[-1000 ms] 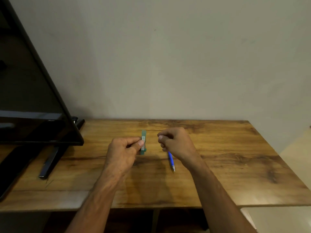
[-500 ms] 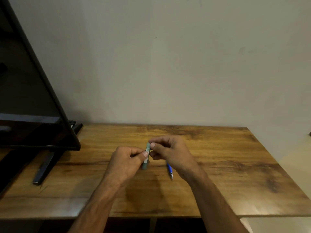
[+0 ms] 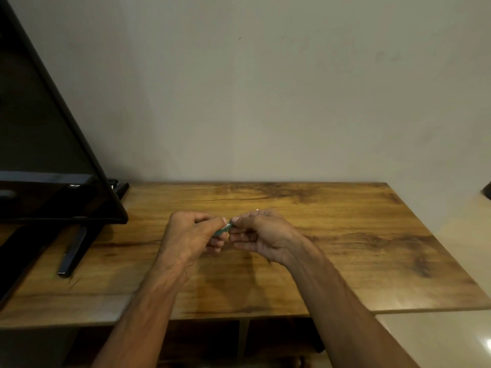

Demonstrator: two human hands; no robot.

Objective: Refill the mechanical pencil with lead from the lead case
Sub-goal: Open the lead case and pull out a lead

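Above the brown wooden worktop (image 3: 345, 235), the left hand (image 3: 191, 235) has its grip clamped on the small green plastic lead case (image 3: 222, 230). The case's long axis slants up-right toward the right hand (image 3: 263, 235), whose grip pinches its upper end. The mechanical pencil is hidden.

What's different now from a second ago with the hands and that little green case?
The right hand moved left to the green lead case and now pinches its upper end; the case has tipped from upright to leaning right. The left hand holds it as before; the table and television are unchanged.
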